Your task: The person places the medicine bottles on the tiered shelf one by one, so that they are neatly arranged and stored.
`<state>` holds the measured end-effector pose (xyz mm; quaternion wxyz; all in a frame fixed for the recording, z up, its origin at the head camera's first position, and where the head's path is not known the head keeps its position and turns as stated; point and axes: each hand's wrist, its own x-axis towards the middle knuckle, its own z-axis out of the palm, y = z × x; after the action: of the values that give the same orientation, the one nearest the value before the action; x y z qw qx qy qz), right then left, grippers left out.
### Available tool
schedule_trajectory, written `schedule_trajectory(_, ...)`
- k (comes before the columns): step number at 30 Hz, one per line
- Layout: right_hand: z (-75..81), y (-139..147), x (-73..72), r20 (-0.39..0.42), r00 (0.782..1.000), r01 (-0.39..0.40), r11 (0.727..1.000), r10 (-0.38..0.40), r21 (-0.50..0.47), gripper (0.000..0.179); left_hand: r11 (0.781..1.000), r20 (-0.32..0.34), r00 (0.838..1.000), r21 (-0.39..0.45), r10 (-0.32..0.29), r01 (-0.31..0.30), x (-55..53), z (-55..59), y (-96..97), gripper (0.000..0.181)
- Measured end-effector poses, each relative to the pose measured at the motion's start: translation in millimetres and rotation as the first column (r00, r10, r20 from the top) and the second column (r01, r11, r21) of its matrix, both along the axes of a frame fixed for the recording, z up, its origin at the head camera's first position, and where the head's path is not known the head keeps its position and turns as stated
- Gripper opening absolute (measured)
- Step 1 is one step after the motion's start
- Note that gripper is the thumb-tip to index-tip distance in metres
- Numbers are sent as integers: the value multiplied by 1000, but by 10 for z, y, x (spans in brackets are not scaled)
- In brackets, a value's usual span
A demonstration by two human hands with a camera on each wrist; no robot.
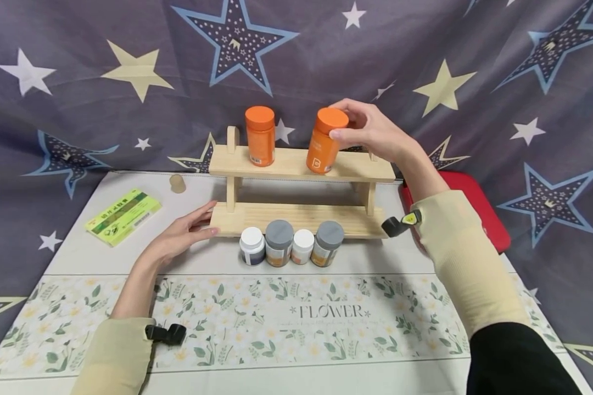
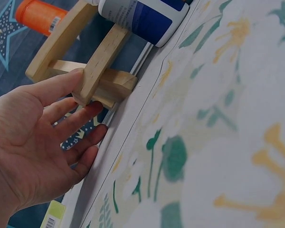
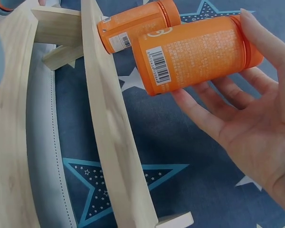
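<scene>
A two-tier wooden shelf point(image 1: 296, 216) stands on the table. My left hand point(image 1: 185, 233) holds the left end of its lower board, thumb on the edge and fingers behind, as the left wrist view shows. In my right hand point(image 1: 370, 129) is an orange bottle point(image 1: 323, 145) with an orange lid, gripped between thumb and fingers near its top. This bottle tilts over the upper board; whether its base touches the wood I cannot tell. Another orange bottle point(image 1: 261, 137) stands upright on the upper board, to the left of it.
In front of the shelf stand two white-lidded bottles point(image 1: 302, 246) and two grey-lidded jars point(image 1: 279, 241) in a row. A green-yellow box point(image 1: 123, 216) and a small tan cylinder point(image 1: 177, 184) lie at left. A red case point(image 1: 474, 208) lies at right. Behind hangs a star-patterned cloth point(image 1: 326, 55).
</scene>
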<state>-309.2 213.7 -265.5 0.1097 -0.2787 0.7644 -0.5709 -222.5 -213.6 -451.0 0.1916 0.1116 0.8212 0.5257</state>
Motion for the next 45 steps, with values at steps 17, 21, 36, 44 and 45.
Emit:
schedule_trajectory(17, -85, -285, -302, 57, 989, 130, 985, -137, 109, 43, 1000, 0, 1000, 10, 0, 0, -11, -19, -9, 83)
schedule_trajectory(21, -153, -301, -325, 64, 987, 138, 982, -147, 131, 45, 1000, -1, 1000, 7, 4, -4, -13, -18, -6, 83)
schedule_trajectory(36, -249, -330, -330, 43, 989, 134, 979, -142, 151, 46, 1000, -2, 1000, 9, 3, -3, -21, -21, 3, 83)
schedule_trajectory(44, -261, -329, -321, 40, 989, 138, 978, -146, 157, 47, 1000, 0, 1000, 20, -2, 2, -19, -13, 7, 82)
schedule_trajectory(45, -260, -328, -320, 38, 988, 140, 977, -148, 160, 47, 1000, -1, 1000, 18, -3, 3, -20, -15, 5, 83)
